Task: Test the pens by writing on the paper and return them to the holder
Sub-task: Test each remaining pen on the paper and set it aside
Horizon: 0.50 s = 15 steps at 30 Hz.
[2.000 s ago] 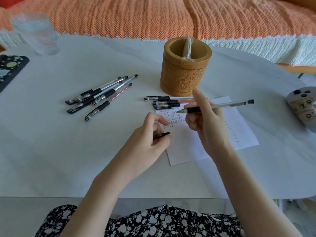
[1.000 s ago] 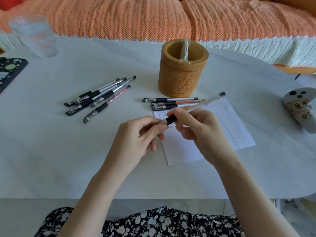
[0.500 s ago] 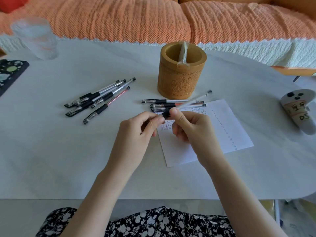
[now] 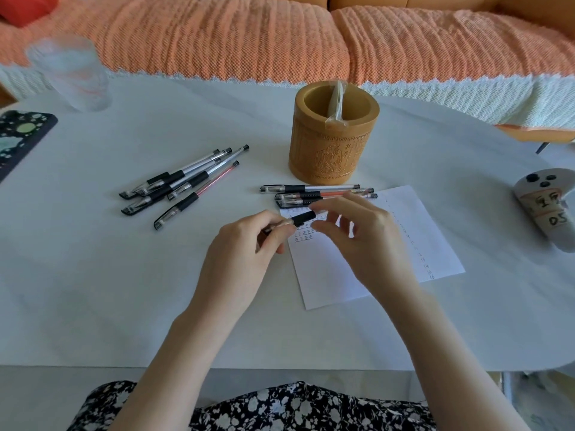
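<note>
I hold one clear pen with a black grip [image 4: 303, 218] over the top left corner of the written-on paper [image 4: 435, 244]. My left hand [image 4: 242, 253] pinches its left end. My right hand [image 4: 367, 241] hovers over the barrel with thumb and fingers spread and loosely curved; the barrel is hidden behind them. The carved bamboo holder [image 4: 334, 144] stands upright behind the paper with a plastic wrapper in it. Three capped pens [image 4: 311, 188] lie side by side in front of the holder. Several more pens [image 4: 183, 181] lie in a loose bunch to the left.
A clear glass [image 4: 74, 76] stands at the back left, and a dark patterned case [image 4: 18, 138] lies at the left edge. A white controller with labels [image 4: 547, 206] rests at the right edge. An orange-covered sofa [image 4: 280, 35] runs behind the white table [image 4: 93, 290].
The hands came together and the cap from my left hand went onto the pen tip. My right hand's fingers have since loosened and spread off the pen; my left hand holds it.
</note>
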Tool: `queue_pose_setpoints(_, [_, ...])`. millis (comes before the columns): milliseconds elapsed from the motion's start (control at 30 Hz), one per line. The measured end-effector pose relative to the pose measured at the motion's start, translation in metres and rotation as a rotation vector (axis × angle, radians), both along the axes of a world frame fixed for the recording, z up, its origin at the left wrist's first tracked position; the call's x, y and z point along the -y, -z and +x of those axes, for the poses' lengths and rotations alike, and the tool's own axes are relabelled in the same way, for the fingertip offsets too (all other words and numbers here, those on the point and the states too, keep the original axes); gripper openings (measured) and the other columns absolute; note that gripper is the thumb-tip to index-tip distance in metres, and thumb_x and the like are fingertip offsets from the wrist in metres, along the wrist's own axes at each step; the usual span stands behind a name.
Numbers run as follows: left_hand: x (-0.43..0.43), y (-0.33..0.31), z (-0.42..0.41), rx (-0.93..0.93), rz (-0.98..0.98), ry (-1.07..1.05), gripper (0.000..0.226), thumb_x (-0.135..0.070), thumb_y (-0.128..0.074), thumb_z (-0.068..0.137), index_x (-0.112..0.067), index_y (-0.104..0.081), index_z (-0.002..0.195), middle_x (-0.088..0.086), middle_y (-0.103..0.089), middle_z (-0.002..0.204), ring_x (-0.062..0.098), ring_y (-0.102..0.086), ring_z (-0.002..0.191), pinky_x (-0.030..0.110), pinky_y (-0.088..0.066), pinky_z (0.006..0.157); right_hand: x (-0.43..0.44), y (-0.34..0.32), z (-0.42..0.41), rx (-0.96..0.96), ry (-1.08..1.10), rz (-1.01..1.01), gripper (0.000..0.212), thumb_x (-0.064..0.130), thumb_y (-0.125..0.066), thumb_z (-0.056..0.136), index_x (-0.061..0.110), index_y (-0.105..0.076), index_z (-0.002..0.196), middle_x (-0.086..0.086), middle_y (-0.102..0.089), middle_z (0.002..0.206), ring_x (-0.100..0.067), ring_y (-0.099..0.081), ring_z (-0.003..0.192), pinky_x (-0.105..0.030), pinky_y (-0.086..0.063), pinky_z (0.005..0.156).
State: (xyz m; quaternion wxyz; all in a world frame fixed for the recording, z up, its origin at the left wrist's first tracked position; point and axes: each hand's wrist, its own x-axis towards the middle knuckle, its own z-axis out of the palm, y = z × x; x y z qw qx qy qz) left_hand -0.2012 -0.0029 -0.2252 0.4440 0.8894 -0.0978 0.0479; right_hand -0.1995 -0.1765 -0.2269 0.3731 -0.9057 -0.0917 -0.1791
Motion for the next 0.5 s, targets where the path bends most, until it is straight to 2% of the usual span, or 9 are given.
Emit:
queue_pose_setpoints(67, [0.001, -0.001, -0.001, -0.009, -0.017, 0.007, 0.017, -0.035, -0.059, 0.088, -0.021, -0.066, 0.081, -0.006, -0.063, 0.064, 0.012, -0.055, 0.060, 0.029, -0.045, 0.061, 0.001, 0.004, 0.004, 0.049, 0.003, -0.063, 0.011, 0.019, -0.069, 0.080, 0.019, -0.073, 0.090, 0.007, -0.061, 0.077, -0.010, -0.047, 0.060, -0.035, -0.047, 0.055])
queue_pose_setpoints(167, [-0.002, -0.002, 0.001, -0.022, -0.088, -0.028, 0.030, -0.050, -0.057, 0.080, -0.023, -0.067, 0.087, -0.012, -0.064, 0.073, 0.000, -0.055, 0.065, 0.013, -0.039, 0.058, 0.001, 0.006, 0.013, 0.080, 0.014, -0.061, 0.009, 0.017, -0.069, 0.079, 0.015, -0.073, 0.086, 0.006, -0.058, 0.075, -0.012, -0.047, 0.060, -0.037, -0.048, 0.054])
queue_pose_setpoints(233, [-0.013, -0.001, 0.005, 0.022, -0.054, -0.091, 0.036, -0.053, -0.053, 0.080, -0.024, -0.066, 0.097, -0.013, -0.064, 0.088, -0.002, -0.057, 0.082, 0.014, -0.042, 0.073, 0.002, 0.007, 0.021, 0.098, 0.047, -0.054, 0.009, 0.013, -0.069, 0.079, 0.013, -0.073, 0.087, 0.003, -0.058, 0.076, -0.021, -0.053, 0.060, -0.041, -0.049, 0.054])
queue_pose_setpoints(333, [-0.036, 0.004, 0.014, 0.162, 0.108, -0.264, 0.021, -0.026, -0.060, 0.089, -0.017, -0.065, 0.107, -0.003, -0.064, 0.102, 0.022, -0.055, 0.100, 0.036, -0.044, 0.089, 0.004, 0.009, 0.029, 0.093, 0.117, -0.018, 0.012, 0.009, -0.069, 0.081, 0.011, -0.072, 0.092, -0.005, -0.063, 0.081, -0.027, -0.057, 0.067, -0.044, -0.049, 0.057])
queue_pose_setpoints(400, [-0.046, 0.006, 0.017, 0.181, 0.184, -0.354, 0.023, -0.011, -0.060, 0.087, -0.015, -0.064, 0.109, 0.004, -0.062, 0.106, 0.028, -0.052, 0.105, 0.036, -0.039, 0.093, 0.003, 0.010, 0.030, 0.072, 0.145, 0.002, 0.019, 0.009, -0.070, 0.081, 0.012, -0.071, 0.100, -0.003, -0.061, 0.080, -0.023, -0.056, 0.068, -0.043, -0.049, 0.061])
queue_pose_setpoints(500, [-0.052, 0.008, 0.019, 0.159, 0.259, -0.422, 0.028, -0.006, -0.060, 0.085, -0.014, -0.064, 0.111, 0.009, -0.059, 0.111, 0.028, -0.047, 0.109, 0.033, -0.034, 0.095, -0.001, 0.012, 0.028, 0.044, 0.172, -0.005, 0.020, 0.014, -0.071, 0.081, 0.014, -0.070, 0.101, 0.001, -0.061, 0.079, -0.019, -0.055, 0.066, -0.041, -0.049, 0.061])
